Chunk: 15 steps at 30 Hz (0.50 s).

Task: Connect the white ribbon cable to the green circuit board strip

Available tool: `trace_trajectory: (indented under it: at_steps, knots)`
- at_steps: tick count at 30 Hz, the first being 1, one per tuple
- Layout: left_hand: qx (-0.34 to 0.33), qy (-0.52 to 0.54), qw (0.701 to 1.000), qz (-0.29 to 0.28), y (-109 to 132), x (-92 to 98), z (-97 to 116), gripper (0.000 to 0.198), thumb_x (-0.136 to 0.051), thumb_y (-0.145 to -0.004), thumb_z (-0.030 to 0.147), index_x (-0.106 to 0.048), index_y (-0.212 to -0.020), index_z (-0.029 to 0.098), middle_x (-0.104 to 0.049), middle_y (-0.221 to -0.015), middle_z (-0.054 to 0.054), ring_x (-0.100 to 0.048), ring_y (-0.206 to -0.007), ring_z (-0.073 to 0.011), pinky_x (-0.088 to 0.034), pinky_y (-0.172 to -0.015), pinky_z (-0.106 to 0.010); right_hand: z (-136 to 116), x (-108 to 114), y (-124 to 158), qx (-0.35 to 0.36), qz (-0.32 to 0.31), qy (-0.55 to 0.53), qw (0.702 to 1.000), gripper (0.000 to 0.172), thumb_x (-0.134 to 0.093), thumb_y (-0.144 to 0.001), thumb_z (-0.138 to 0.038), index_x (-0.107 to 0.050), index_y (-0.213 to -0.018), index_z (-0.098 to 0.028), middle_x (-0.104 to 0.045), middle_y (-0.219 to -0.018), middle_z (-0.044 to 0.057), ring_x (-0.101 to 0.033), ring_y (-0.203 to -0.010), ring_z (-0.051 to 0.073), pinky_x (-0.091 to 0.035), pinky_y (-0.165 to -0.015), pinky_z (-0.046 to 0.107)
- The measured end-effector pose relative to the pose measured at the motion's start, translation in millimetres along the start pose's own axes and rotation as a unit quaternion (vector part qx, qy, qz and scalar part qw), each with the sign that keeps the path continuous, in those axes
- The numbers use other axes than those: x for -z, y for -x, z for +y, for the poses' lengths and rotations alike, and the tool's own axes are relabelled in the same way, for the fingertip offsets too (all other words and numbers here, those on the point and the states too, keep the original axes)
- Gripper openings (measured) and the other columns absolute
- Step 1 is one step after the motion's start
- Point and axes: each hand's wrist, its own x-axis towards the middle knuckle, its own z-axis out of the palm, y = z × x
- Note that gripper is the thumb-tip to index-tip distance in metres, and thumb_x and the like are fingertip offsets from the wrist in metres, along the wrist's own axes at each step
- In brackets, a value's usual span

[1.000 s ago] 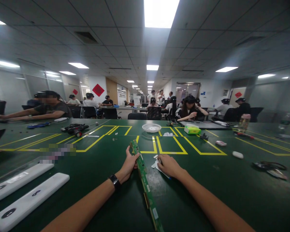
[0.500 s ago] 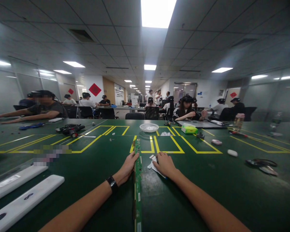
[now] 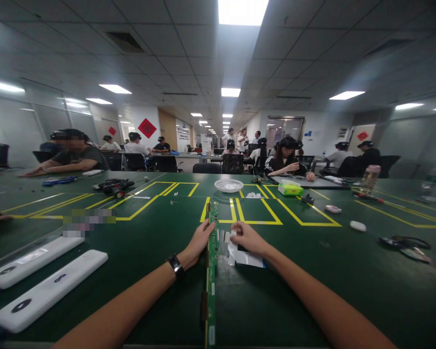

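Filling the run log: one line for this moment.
left hand: gripping circuit board | right hand: touching white strip | white basket: on green table, beyond both hands

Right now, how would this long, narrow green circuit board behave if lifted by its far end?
The green circuit board looks straight, so probably fairly stiff. Gripped by the left hand near its far end, the near end may dip. Brown edge strips might snag.

A long green circuit board (image 3: 211,271) points forward beside white strips (image 3: 249,259).
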Motion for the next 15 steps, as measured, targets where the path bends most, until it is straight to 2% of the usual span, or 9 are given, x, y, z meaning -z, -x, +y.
trace_trajectory:
  at_steps: [2,5,8,11,15]
  knots:
    - [-0.004,-0.012,1.0,0.016,0.4,0.3,2.5,0.036,-0.065,-0.08,0.043,-0.063,-0.102,0.015,-0.067,-0.082,-0.002,-0.06,-0.069,-0.0133,-0.048,-0.068,-0.023,-6.6,-4.9,1.9,-0.012,-0.026,-0.048,0.998,0.041,-0.057,-0.069,-0.014,-0.056,-0.109,-0.014,-0.049,-0.063,-0.007,-0.042,-0.054,0.009,-0.032,-0.052,0.02]
    - [-0.005,-0.028,0.999,0.034,1.1,0.7,4.9,0.035,-0.067,-0.077,0.043,-0.063,-0.095,0.013,-0.066,-0.078,-0.002,-0.059,-0.065,-0.0123,-0.046,-0.063,-0.022,-12.2,-9.4,4.2,-0.029,-0.054,-0.076,0.995,0.027,-0.052,-0.069,-0.013,-0.063,-0.094,-0.013,-0.055,-0.066,-0.003,-0.047,-0.057,0.009,-0.034,-0.054,0.021]
    - [-0.005,-0.021,0.999,0.025,2.1,-0.4,5.7,0.038,-0.069,-0.075,0.045,-0.062,-0.094,0.013,-0.066,-0.076,-0.002,-0.059,-0.064,-0.0126,-0.046,-0.062,-0.023,-11.7,-9.9,4.5,-0.036,-0.041,-0.083,0.995,0.014,-0.048,-0.069,-0.014,-0.06,-0.075,-0.014,-0.053,-0.063,-0.003,-0.046,-0.055,0.009,-0.033,-0.053,0.021]
    - [0.0,-0.005,1.0,0.002,3.5,-2.2,6.6,0.045,-0.071,-0.074,0.045,-0.06,-0.103,0.013,-0.067,-0.074,-0.002,-0.061,-0.062,-0.0136,-0.047,-0.061,-0.024,-8.6,-8.3,3.9,-0.032,-0.018,-0.074,0.997,0.007,-0.049,-0.07,-0.017,-0.056,-0.068,-0.016,-0.047,-0.058,-0.005,-0.04,-0.051,0.008,-0.03,-0.05,0.021]
    - [0.005,-0.007,1.0,-0.005,4.4,-2.2,7.3,0.043,-0.07,-0.074,0.047,-0.061,-0.098,0.012,-0.068,-0.076,-0.003,-0.061,-0.064,-0.0142,-0.047,-0.061,-0.023,-7.3,-8.3,3.9,-0.035,-0.013,-0.079,0.996,0.014,-0.057,-0.074,-0.028,-0.056,-0.068,-0.016,-0.047,-0.058,-0.005,-0.04,-0.053,0.008,-0.029,-0.05,0.02]
